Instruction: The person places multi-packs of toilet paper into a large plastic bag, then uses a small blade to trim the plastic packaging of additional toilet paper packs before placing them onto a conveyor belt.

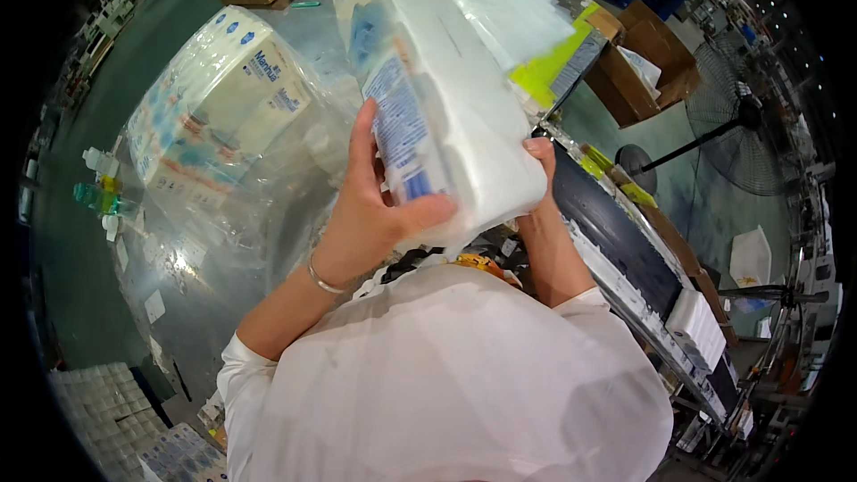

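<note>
Between my two hands I hold up a long pack of tissues (482,125), white on top, with a printed blue and cream side turned to the left. My left hand (379,201) grips its near left end, thumb on the near corner and fingers along the printed side. On the right end, my right hand (540,170) presses with its thumb near the edge; its other fingers are mostly hidden behind the pack. Left of the held pack, a large clear plastic bag (259,205) lies on the metal table (196,281), around a bundle of printed tissue packs (223,98).
Flat clear plastic bags (509,18) lie at the table's far side. To the right runs a dark conveyor belt (607,223) carrying a white pack (696,328). Beyond it stand an open cardboard box (638,71) and a fan (741,116). Bottles (100,198) stand at the table's left edge.
</note>
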A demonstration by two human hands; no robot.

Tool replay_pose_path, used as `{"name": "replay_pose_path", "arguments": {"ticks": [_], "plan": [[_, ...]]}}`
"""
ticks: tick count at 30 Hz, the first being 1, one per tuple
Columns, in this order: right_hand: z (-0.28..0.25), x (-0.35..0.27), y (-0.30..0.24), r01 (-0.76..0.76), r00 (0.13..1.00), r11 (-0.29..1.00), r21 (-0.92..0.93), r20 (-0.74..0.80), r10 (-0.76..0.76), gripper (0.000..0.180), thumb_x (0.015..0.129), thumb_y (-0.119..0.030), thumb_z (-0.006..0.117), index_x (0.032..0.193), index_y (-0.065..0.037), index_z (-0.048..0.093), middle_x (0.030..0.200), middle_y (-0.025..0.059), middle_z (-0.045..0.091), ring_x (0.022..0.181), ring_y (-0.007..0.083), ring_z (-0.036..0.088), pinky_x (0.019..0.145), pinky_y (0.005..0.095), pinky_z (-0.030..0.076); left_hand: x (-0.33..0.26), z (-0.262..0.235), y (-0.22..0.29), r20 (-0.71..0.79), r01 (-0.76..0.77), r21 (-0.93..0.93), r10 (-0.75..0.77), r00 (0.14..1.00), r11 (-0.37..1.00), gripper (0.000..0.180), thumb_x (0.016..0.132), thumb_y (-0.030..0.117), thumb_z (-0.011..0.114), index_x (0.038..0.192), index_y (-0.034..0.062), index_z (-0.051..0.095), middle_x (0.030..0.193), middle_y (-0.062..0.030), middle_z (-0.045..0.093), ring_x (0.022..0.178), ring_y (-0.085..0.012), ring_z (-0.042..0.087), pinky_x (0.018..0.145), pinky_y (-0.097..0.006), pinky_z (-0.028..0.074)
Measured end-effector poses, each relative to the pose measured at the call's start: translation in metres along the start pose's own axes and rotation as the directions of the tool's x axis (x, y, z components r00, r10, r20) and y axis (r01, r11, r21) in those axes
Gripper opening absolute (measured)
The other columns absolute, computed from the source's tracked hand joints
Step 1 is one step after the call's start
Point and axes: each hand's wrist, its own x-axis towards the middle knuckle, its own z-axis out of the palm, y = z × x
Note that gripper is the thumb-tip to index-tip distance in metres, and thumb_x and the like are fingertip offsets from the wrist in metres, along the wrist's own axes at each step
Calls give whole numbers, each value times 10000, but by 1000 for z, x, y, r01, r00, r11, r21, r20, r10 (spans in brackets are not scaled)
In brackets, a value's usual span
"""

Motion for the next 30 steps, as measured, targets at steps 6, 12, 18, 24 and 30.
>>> {"name": "replay_pose_path", "arguments": {"ticks": [6, 12, 18, 24, 30], "plan": [[84, -2, -13, 344, 939, 231, -910, 338, -64, 890, 607, -267, 685, 1334, -11, 241, 1280, 153, 374, 1154, 235, 387, 904, 306, 359, 46, -66, -27, 176, 383, -589, -350, 920, 712, 657, 863, 506, 354, 1335, 73, 209, 1291, -123, 358, 1152, -250, 381, 955, -360, 341], [106, -31, 10, 464, 876, 398, -791, 477, -74, 840, 639, -235, 715, 1317, -8, 275, 1279, 129, 401, 1160, 221, 392, 968, 337, 293, 66, -91, -86, 250, 226, -818, -26, 968, 530, 653, 842, 464, 406, 1330, 72, 219, 1282, -121, 365, 1148, -248, 385, 947, -358, 346], [96, -42, 31, 533, 845, 196, -823, 527, -85, 796, 646, -216, 714, 1306, -34, 307, 1297, 127, 385, 1170, 252, 400, 982, 356, 288, 59, -99, -92, 242, 171, -828, 64, 968, 534, 656, 822, 423, 457, 1326, 71, 229, 1274, -119, 372, 1144, -246, 388, 940, -356, 352], [97, -48, 10, 417, 884, 260, -871, 455, 108, 947, 552, -282, 777, 1313, -19, 280, 1285, 150, 383, 1167, 270, 402, 966, 354, 307, 52, -121, -95, 155, 67, -765, 83, 984, 640, 663, 801, 381, 509, 1321, 70, 238, 1266, -117, 379, 1140, -244, 392, 933, -354, 357], [79, 10, 3, 351, 936, 132, -927, 346, -54, 1099, 518, -271, 802, 1348, 0, 134, 1301, 189, 329, 1209, 265, 325, 990, 322, 257, 27, -97, -81, -54, 72, -542, -121, 991, 837, 709, 757, 273, 577, 1327, 68, 208, 1257, -113, 374, 1131, -237, 393, 918, -342, 369]]}}
